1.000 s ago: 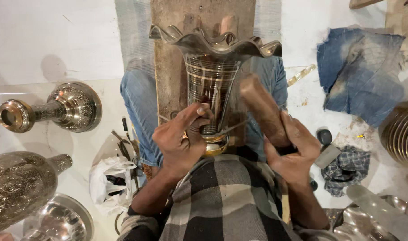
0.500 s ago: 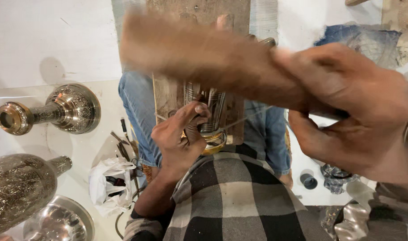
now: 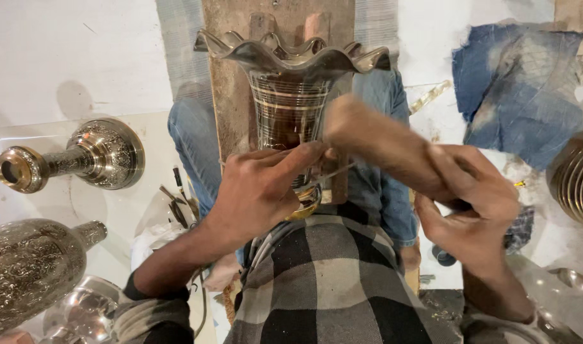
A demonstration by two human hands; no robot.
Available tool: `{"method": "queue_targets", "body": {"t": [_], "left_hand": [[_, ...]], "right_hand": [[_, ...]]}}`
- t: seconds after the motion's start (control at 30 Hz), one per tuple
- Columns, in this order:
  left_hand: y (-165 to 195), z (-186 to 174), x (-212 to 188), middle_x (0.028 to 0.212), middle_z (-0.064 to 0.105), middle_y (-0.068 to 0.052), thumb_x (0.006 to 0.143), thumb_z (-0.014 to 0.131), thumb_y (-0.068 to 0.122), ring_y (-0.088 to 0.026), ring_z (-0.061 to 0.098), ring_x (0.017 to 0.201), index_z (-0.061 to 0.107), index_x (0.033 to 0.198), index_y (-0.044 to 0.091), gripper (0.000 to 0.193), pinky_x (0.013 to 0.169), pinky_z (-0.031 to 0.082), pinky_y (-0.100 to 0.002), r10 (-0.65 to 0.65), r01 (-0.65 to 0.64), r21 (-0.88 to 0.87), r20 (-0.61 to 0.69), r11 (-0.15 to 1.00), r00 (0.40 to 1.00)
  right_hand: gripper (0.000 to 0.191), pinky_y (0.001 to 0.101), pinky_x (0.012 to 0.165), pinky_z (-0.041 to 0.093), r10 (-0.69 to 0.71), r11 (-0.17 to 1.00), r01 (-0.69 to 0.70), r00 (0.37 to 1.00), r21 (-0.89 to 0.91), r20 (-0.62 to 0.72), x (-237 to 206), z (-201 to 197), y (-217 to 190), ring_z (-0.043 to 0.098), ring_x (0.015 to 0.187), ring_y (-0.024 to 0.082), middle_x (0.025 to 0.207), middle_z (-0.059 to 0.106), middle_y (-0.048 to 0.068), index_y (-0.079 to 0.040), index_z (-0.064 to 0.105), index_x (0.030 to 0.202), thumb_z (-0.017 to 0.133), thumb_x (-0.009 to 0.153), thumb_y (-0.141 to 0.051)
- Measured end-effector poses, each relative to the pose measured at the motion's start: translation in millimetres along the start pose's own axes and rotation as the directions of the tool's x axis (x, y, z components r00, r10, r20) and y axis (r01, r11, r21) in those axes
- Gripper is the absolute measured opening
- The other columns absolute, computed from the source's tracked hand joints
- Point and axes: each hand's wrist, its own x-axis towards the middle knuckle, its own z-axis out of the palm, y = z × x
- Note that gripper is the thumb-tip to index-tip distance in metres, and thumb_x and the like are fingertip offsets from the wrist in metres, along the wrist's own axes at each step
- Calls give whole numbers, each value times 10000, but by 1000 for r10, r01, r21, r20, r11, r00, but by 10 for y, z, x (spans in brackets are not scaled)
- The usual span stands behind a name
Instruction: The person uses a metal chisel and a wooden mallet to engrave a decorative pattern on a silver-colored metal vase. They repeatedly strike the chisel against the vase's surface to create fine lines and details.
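Pinched a thin chisel (image 3: pixel 326 175) in the left hand (image 3: pixel 259 191) against the fluted metal vase (image 3: pixel 290 95) propped on the wooden board (image 3: pixel 231 95) between the knees, gripped a wooden mallet (image 3: pixel 381 143) in the closed right hand (image 3: pixel 473 216); best struck lightly, squarely.

silver-brown banded vase (image 3: pixel 290 102), black-white checked shirt (image 3: pixel 333 280), blue cloth (image 3: pixel 514 89)

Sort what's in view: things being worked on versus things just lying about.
In hand: fluted metal vase, thin chisel under the left hand, wooden mallet in the right hand.
Lying about: engraved candlestick base, engraved flask, blue cloth.
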Motion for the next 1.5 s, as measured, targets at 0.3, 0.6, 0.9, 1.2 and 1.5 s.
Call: {"method": "queue_targets", "body": {"t": [0.3, 0.6, 0.9, 1.2, 1.5], "left_hand": [[-28, -140, 227, 713, 728, -112, 1033, 576, 31, -113, 440, 355, 722, 1251, 126, 279, 307, 414, -244, 248, -264, 20, 291, 964, 924], [-138, -290, 365, 630, 649, -57, 979, 598, -47, -79, 469, 407, 665, 1379, 106, 432, 335, 435, -200, 411, -444, 50, 299, 894, 861], [-114, -350, 652, 605, 650, -98, 900, 634, -125, -102, 604, 463, 687, 1314, 118, 483, 342, 496, -209, 467, -453, -149, 461, 879, 754], [-92, -384, 691, 581, 644, -91, 853, 599, -178, -103, 619, 489, 713, 1264, 122, 521, 367, 487, -209, 465, -454, -160, 525, 877, 713], [-129, -340, 456, 881, 777, -145, 897, 602, -104, -78, 526, 407, 708, 1306, 98, 468, 320, 428, -210, 405, -408, -65, 343, 910, 848]], "right_hand": [[581, 273, 611, 557, 97, 990, -61, 950, 130, -298, -710, 687, -55, 660, 681, 170, 898, 688, 119, -14, 596, 1346, 705, 776, 34], [657, 328, 880, 585, 347, 933, -304, 901, 191, -260, -1055, 1007, -202, 708, 1042, 252, 1191, 684, 236, 47, 576, 1404, 742, 770, 84], [590, 328, 874, 574, 390, 918, -345, 876, 197, -284, -1135, 1074, -115, 718, 1012, 252, 1142, 710, 227, 106, 626, 1318, 778, 750, 50], [344, 253, 649, 597, 332, 939, -253, 844, 232, -421, -1510, 1326, 17, 737, 811, 190, 1014, 717, 205, 135, 628, 1171, 727, 853, 49], [393, 279, 671, 590, 256, 958, -174, 874, 228, -414, -1110, 1021, -141, 734, 782, 161, 1013, 720, 143, 26, 645, 1200, 710, 826, 126]]}}
